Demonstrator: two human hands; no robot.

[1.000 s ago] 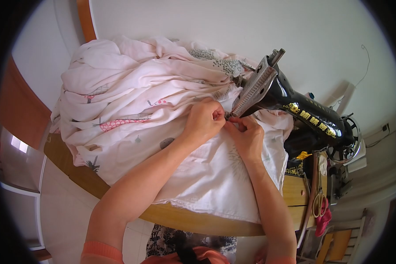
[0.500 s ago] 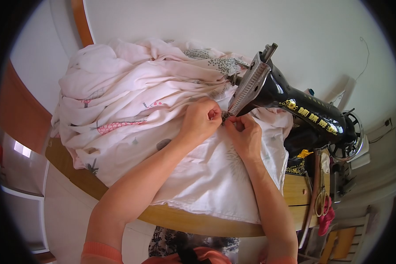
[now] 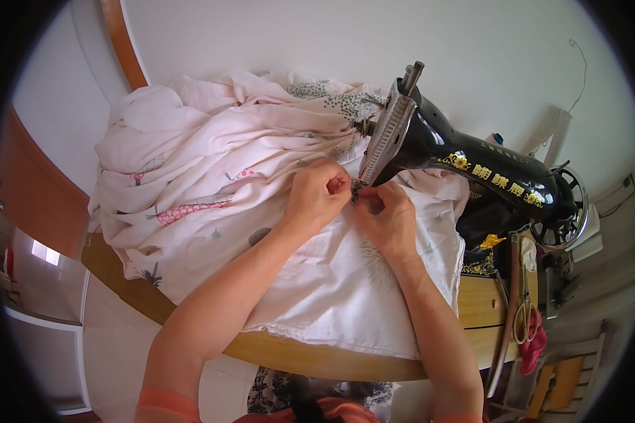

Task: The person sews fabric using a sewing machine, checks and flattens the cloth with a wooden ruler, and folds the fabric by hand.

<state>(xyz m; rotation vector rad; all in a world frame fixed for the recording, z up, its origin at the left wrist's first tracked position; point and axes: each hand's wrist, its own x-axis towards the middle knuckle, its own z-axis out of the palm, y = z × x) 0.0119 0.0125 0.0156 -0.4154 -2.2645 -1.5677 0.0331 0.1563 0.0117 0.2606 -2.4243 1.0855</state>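
A black sewing machine (image 3: 466,151) with gold lettering stands at the right, its metal face plate (image 3: 388,137) tilted toward the middle. Just below that plate, by the needle area, both hands meet over the white printed fabric (image 3: 317,282). My left hand (image 3: 319,194) is curled, thumb and index finger pinched together. My right hand (image 3: 386,215) also pinches, its fingertips against a small dark metal part (image 3: 358,189) of the machine. Whatever lies between the fingers of either hand is too small to make out. The fabric bunches in folds on the left.
Under the fabric is a wooden table (image 3: 324,358), its curved edge toward me. Scissors (image 3: 522,321) and a red cloth (image 3: 534,345) hang at its right side. The machine's handwheel (image 3: 568,208) is at the far right, near a chair (image 3: 564,381). A white wall (image 3: 296,35) rises behind.
My view has shifted slightly. Both hands stay pinched at the same spot under the face plate, with the right fingers bent a little differently. The fabric lies as before.
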